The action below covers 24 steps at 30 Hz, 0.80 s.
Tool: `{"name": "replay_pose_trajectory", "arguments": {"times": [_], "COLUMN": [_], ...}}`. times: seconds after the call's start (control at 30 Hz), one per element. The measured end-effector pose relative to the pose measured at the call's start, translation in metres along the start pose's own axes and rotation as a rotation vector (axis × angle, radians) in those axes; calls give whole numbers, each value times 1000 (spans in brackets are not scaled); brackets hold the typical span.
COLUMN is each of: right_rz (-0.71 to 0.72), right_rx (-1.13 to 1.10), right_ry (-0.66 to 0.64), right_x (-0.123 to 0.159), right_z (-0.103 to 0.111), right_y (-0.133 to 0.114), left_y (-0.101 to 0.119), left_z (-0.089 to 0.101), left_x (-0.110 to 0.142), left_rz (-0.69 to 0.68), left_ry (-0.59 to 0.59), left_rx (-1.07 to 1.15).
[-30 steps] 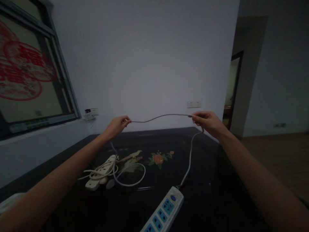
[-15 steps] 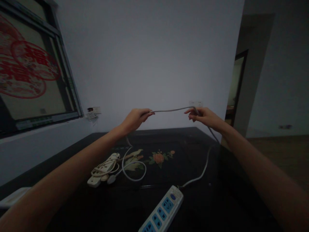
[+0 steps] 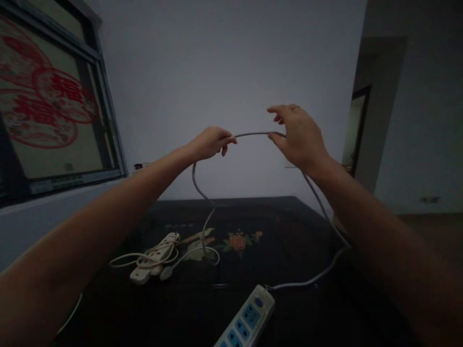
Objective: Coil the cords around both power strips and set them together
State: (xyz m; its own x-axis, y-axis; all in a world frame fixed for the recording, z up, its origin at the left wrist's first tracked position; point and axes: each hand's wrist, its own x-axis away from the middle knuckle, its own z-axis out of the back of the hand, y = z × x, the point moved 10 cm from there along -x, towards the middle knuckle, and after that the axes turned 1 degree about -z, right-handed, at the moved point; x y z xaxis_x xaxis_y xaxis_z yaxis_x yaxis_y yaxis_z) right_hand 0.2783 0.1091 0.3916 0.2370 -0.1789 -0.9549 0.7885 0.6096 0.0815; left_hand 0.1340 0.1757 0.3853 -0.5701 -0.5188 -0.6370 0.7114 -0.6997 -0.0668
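Note:
A grey power cord (image 3: pixel 253 133) arches between my two raised hands, in front of the white wall. My left hand (image 3: pixel 214 142) is closed on it in a pinch, and the cord drops below that hand to the table. My right hand (image 3: pixel 303 137) carries the cord loosely at the thumb; its index finger is lifted away, and the palm side is partly hidden. From there the cord runs down to a white power strip (image 3: pixel 266 301) with blue sockets, lying near me. The cord's other end curls to a white plug (image 3: pixel 166 273) on the table.
A second white power strip (image 3: pixel 140 274), wrapped in its own cord, lies at the left of the dark table (image 3: pixel 289 260). The table top bears a flower-and-bird picture (image 3: pixel 238 242). A window (image 3: pixel 72 166) is at the left; a doorway (image 3: pixel 358 125) stands at the right.
Both hands have risen with the cord, and the span between them is shorter. My right hand has turned and its fingers have spread from the thumb. The cord near the strip has shifted right.

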Motion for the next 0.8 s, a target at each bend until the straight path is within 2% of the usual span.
{"name": "replay_pose_trajectory", "arguments": {"times": [0.07,0.13,0.2,0.27,0.33,0.4,0.5,0.67,0.7,0.8], "right_rz": [104,124,113,134,198,239,186,72,64,42], "right_rx": [185,288,329,319,273,225,263,443,476,543], "right_ry": [-34,-139,-208,-205,-187,-207,-246,-273,-275,-230], "right_x": [-12,-21,-28,-33,-34,-34,-36,-48,-51,-60], "right_z": [-7,-23,-33,-34,-31,-31,-28,-20,-17,0], "right_y": [-34,-50,-54,-54,-57,-57,-44,-13,-10,-5], "left_y": [14,25,33,33,26,17,-4,-56,-68,-90], "left_z": [5,19,30,42,49,46,20,-39,-52,-79], "left_x": [-12,-21,-25,-23,-13,4,37,109,124,158], "left_rz": [-37,-49,-57,-39,-9,13,85,344,416,510], "left_ry": [-46,-7,33,120,238,318,314,235,202,151], "left_rx": [-50,-102,-93,-85,-105,-139,-136,71,121,143]}}
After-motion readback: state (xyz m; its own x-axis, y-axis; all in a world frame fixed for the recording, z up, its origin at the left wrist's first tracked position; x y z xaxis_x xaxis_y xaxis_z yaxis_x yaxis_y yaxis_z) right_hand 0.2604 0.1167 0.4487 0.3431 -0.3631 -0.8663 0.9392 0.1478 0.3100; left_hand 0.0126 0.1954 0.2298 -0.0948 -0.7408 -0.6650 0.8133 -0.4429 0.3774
